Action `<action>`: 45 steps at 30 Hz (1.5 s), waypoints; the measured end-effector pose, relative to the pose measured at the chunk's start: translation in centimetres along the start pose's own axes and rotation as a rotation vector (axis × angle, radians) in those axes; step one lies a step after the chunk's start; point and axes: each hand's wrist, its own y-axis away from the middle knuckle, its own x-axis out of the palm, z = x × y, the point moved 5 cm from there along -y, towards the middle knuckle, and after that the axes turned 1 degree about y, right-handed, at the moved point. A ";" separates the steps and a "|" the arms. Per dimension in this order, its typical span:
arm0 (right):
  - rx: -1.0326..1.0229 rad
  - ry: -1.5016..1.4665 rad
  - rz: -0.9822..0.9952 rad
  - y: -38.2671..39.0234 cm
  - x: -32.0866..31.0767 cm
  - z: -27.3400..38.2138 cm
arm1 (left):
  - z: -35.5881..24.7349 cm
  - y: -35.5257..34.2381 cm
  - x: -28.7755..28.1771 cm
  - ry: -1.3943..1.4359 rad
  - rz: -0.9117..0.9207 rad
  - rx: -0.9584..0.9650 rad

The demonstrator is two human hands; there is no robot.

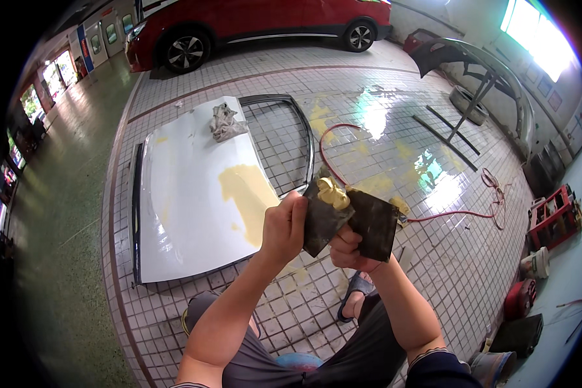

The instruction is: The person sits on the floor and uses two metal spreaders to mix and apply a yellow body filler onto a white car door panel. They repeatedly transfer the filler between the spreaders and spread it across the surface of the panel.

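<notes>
We can read no text, label, number or sign anywhere in the head view. Surfaces we checked for lettering: a blue upright panel at upper left, beside pale doors — too small to make out; wall sheets below the bright window — blurred toward the rim; and a white bucket at right, its markings too small for us to decipher.

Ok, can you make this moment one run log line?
left hand: holds dark plate with yellow paste | right hand: holds second dark plate | nearby: white car door with yellow patch
</notes>
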 end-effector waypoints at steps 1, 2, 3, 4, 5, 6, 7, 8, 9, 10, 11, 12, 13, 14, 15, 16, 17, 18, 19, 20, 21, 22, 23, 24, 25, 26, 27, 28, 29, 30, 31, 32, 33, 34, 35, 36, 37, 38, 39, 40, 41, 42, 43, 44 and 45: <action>0.027 0.042 -0.042 0.0 -0.2 -0.1 | -0.1 -0.1 -0.1 -0.027 -0.005 0.006; 0.037 0.030 -0.023 0.1 -0.2 -0.1 | -0.2 -0.2 -0.1 -0.052 -0.009 0.013; 0.047 0.019 -0.005 0.1 -0.1 -0.1 | -0.2 -0.3 -0.2 -0.069 -0.004 0.005; 0.058 0.007 0.014 0.2 -0.1 -0.1 | -0.3 -0.5 -0.4 -0.086 0.002 -0.003; 0.069 0.023 -0.005 0.2 -0.2 0.0 | -0.4 -0.6 -0.6 -0.104 0.006 -0.011; 0.080 0.039 -0.024 0.4 -0.3 0.0 | -0.4 -0.6 -0.7 -0.131 0.009 -0.008; 0.112 0.066 -0.078 0.5 -0.5 0.1 | -0.5 -0.7 -0.9 -0.157 0.012 -0.006; 0.145 0.092 -0.132 0.7 -0.6 0.2 | -0.5 -0.7 -1.0 -0.182 0.016 -0.003; 0.200 0.130 -0.221 1.0 -0.7 0.5 | -0.8 -0.8 -1.5 -0.151 -0.067 0.024; 0.254 0.168 -0.310 1.2 -1.0 0.7 | -1.1 -0.9 -2.1 -0.121 -0.150 0.050; 0.268 0.270 -0.544 1.3 -1.9 0.7 | -1.4 -1.0 -2.5 -0.089 -0.229 0.079; 0.259 0.186 -0.501 1.2 -2.3 0.4 | -0.4 -1.1 -2.6 0.018 -0.282 -0.027; 0.250 0.103 -0.457 1.1 -3.3 0.0 | 0.5 -1.1 -2.8 0.116 -0.304 -0.079; 0.245 0.023 -0.409 0.6 -3.4 -0.2 | 1.2 -1.2 -3.3 0.214 -0.331 -0.132; 0.223 -0.044 -0.362 0.3 -3.2 -0.4 | 1.4 -1.3 -3.4 0.228 -0.304 -0.154; 0.200 -0.050 -0.334 0.2 -2.9 -0.7 | 1.8 -1.2 -3.0 0.289 -0.340 -0.210; 0.188 -0.059 -0.298 -0.3 -2.2 -1.2 | 2.4 -0.7 -2.4 0.340 -0.386 -0.267; 0.172 -0.072 -0.265 -0.8 -1.7 -2.0 | 3.4 -0.2 -2.1 0.392 -0.428 -0.326; 0.177 -0.059 -0.272 -1.2 -1.6 -2.9 | 4.5 0.3 -1.8 0.450 -0.369 -0.364; 0.185 -0.072 -0.264 -1.7 -1.5 -3.9 | 4.3 0.3 -1.7 0.514 -0.411 -0.360; 0.190 -0.085 -0.256 -2.3 -1.3 -4.9 | 3.7 0.2 -1.3 0.579 -0.452 -0.353; 0.196 -0.097 -0.247 -2.7 -1.2 -5.8 | 3.3 0.1 -1.1 0.644 -0.493 -0.345; 0.220 -0.064 -0.221 -3.2 -1.1 -6.7 | 3.4 0.0 -1.4 0.645 -0.548 -0.319; 0.273 -0.097 -0.205 -3.5 -1.1 -7.6 | 3.4 -0.1 -1.6 0.632 -0.576 -0.318; 0.287 -0.085 -0.242 -3.7 -1.2 -8.4 | 3.4 -0.2 -1.8 0.618 -0.603 -0.317; 0.305 -0.071 -0.278 -4.0 -1.2 -9.1 | 3.4 -0.2 -2.1 0.606 -0.634 -0.316; 0.339 -0.106 -0.279 -4.2 -1.1 -9.5 | 3.6 -0.2 -2.1 0.550 -0.604 -0.313; 0.348 -0.038 -0.365 -4.2 -1.4 -9.5 | 3.5 -0.2 -2.3 0.509 -0.594 -0.299; 0.358 0.032 -0.453 -4.4 -0.9 -9.1 | 3.3 -0.2 -2.3 0.471 -0.585 -0.286; 0.364 0.057 -0.504 -4.4 -1.1 -9.1 | 3.1 -0.2 -2.2 0.434 -0.576 -0.274; 0.371 0.082 -0.556 -4.4 -1.2 -9.2 | 2.9 -0.1 -2.2 0.422 -0.593 -0.246; 0.372 0.062 -0.569 -4.4 -1.4 -9.3 | 3.1 0.0 -2.3 0.443 -0.636 -0.235; 0.361 0.076 -0.599 -4.5 -1.6 -9.5 | 3.5 0.2 -2.3 0.463 -0.680 -0.225; 0.350 0.091 -0.628 -4.6 -1.6 -9.7 | 3.7 0.4 -2.5 0.483 -0.723 -0.214; 0.322 0.138 -0.682 -4.8 -1.4 -9.8 | 2.7 0.5 -2.7 0.423 -0.782 -0.133; 0.294 0.185 -0.734 -5.0 -1.4 -9.8 | 1.8 0.7 -2.6 0.549 -0.794 -0.169; 0.299 0.153 -0.761 -5.0 -2.0 -10.2 | 2.7 1.2 -2.3 0.478 -0.758 -0.099; 0.304 0.122 -0.782 -5.1 -2.6 -10.6 | 3.3 1.8 -2.2 0.404 -0.722 -0.025; 0.279 0.067 -0.806 -5.2 -3.5 -10.9 | 2.7 2.0 -1.7 0.439 -0.709 -0.028; 0.251 0.009 -0.830 -5.3 -4.4 -11.2 | 2.1 2.2 -1.0 0.475 -0.697 -0.031; 0.197 -0.072 -0.847 -5.7 -5.5 -11.7 | 2.0 2.1 -0.8 0.503 -0.684 -0.012; 0.163 -0.108 -0.883 -5.9 -6.6 -11.9 | 1.7 2.0 -0.6 0.534 -0.671 0.012; 0.115 -0.102 -0.935 -5.9 -7.9 -11.6 | 2.0 1.7 -0.8 0.560 -0.654 0.057; 0.052 -0.076 -0.985 -6.1 -8.9 -10.9 | 2.2 1.4 -1.2 0.585 -0.636 0.102; -0.023 -0.023 -1.042 -5.9 -9.2 -9.3 | 2.2 0.6 -1.7 0.640 -0.548 0.027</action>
